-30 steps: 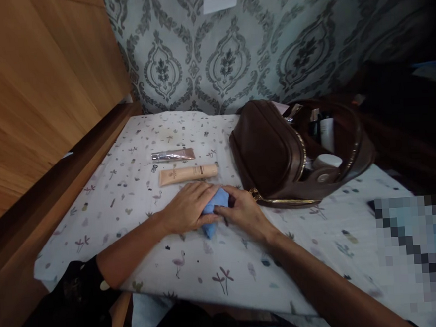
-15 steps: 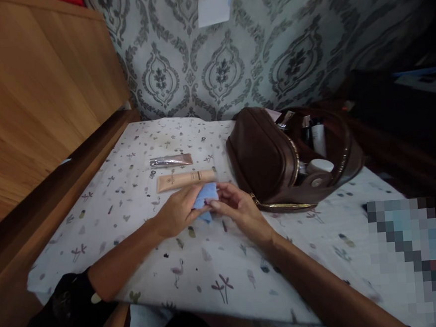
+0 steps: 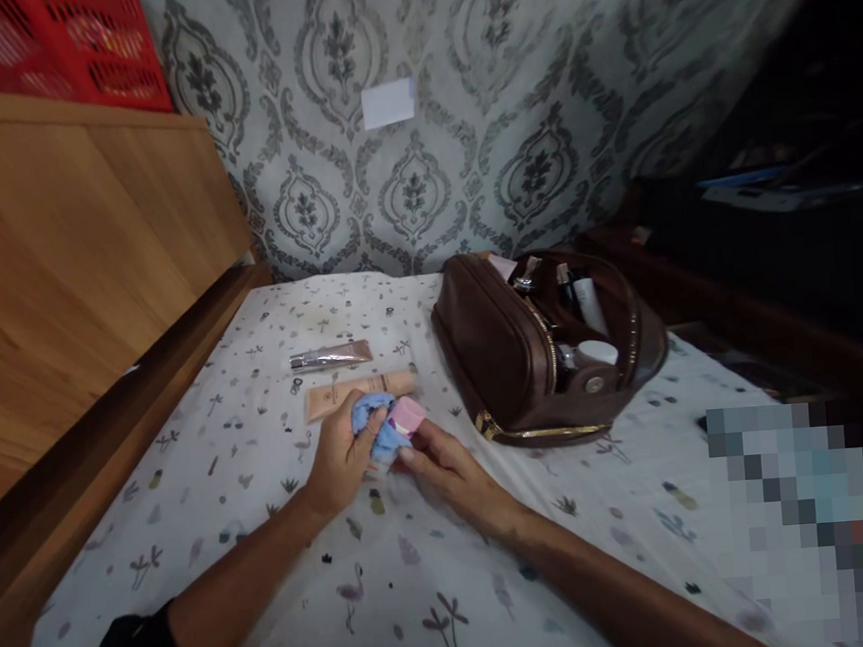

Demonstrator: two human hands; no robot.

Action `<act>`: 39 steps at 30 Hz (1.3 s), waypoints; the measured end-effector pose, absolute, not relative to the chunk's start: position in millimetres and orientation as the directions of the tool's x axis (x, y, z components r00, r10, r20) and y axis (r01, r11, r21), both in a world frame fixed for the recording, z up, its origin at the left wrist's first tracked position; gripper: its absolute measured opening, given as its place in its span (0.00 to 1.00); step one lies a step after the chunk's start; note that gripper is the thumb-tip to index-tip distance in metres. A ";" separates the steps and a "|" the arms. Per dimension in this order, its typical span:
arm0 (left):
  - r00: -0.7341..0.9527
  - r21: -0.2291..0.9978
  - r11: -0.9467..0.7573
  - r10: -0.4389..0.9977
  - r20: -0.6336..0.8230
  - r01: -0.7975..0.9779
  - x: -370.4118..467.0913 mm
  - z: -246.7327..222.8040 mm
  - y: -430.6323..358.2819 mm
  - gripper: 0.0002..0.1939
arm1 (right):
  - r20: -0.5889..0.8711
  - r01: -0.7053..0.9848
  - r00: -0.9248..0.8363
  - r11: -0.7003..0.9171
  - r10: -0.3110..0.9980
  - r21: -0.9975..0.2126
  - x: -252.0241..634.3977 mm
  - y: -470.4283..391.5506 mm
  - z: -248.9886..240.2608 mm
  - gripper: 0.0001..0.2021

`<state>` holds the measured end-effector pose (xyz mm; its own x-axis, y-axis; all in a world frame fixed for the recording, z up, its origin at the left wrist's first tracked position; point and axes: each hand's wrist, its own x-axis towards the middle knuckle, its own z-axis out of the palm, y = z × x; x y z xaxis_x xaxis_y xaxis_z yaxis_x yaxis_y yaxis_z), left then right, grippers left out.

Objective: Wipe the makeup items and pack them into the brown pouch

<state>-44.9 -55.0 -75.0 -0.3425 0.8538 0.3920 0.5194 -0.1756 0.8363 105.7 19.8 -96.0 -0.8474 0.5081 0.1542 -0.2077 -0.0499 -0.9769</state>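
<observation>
Blue cloth, 1, small, bunched; position: in the hands, above the near-middle of the patterned tablecloth, left of the bag.

Pink-ended item, 1; protrudes from the cloth's right side; remainder covered, so its form is uncertain.

Left hand, 1; fingers clasped about the cloth, thumb laid across its near face.

Right hand, 1; fingers curled, tips at the pink-ended item and the cloth's lower edge; whether they grip or merely steady, cannot tell.

Tubes, 2, lying flat: beige tube, just beyond the left hand; silver-capped tube, farther off.

Brown bag, 1, at right, mouth open; white-lidded jar and white tube inside.

Risks, as judged, 4:
1. Item slips out: loose cloth folds may slide over a smooth surface, should the right fingertips give little support.
2. Pink end, if a cap, twists loose: caused by turning the cloth while the right fingers press there.
3. Beige tube gets nudged: the left knuckles are very near it.
4. Bag gets knocked: a wide sweep of the right hand could reach its near corner.
</observation>
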 end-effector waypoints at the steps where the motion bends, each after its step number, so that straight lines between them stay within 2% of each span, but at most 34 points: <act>1: -0.340 0.840 -0.179 0.856 0.390 0.513 -44.9 -75.8 -55.0 0.18 | 0.137 -0.206 -0.840 -0.077 0.525 -0.975 105.7 19.0 -95.8 0.24; 6: -0.372 0.882 -0.171 0.859 0.352 0.439 -44.3 -78.6 -53.2 0.20 | -0.020 -0.158 -0.789 -0.235 0.614 -0.959 107.8 21.3 -94.6 0.23; 10: -0.469 0.877 -0.186 0.786 0.404 0.443 -48.2 -80.0 -50.5 0.21 | -0.078 -0.141 -0.836 -0.349 0.543 -0.927 109.7 24.4 -91.0 0.26; 13: -0.374 0.861 -0.203 0.837 0.400 0.465 -53.4 -79.4 -52.5 0.23 | -0.120 -0.091 -0.880 -0.410 0.460 -0.908 110.8 23.7 -89.6 0.27; 17: -0.207 0.794 -0.212 0.898 0.388 0.570 -55.7 -74.2 -63.1 0.21 | -0.167 -0.030 -0.898 -0.436 0.407 -0.899 111.3 19.8 -90.2 0.28; 20: -0.226 0.751 -0.167 0.893 0.390 0.639 -58.5 -72.5 -67.8 0.18 | -0.157 -0.004 -0.913 -0.392 0.378 -0.920 110.2 21.4 -92.9 0.32; 22: -0.214 0.734 -0.142 0.905 0.368 0.664 -61.9 -74.4 -65.9 0.16 | -0.156 0.041 -0.919 -0.307 0.362 -0.951 109.7 25.3 -96.1 0.30; 26: -0.218 0.715 -0.144 0.895 0.389 0.684 -62.5 -77.5 -58.9 0.14 | -0.129 0.086 -0.898 -0.119 0.421 -0.989 112.0 28.2 -99.5 0.28; 30: -0.198 0.718 -0.160 0.901 0.387 0.677 -55.9 -72.6 -56.7 0.16 | -0.041 0.100 -0.873 0.096 0.486 -0.990 115.4 25.2 -96.5 0.26; 39: -0.281 0.741 -0.101 0.884 0.373 0.664 -47.4 -71.1 -54.8 0.26 | 0.059 0.014 -0.866 0.143 0.497 -0.990 113.3 28.3 -97.6 0.23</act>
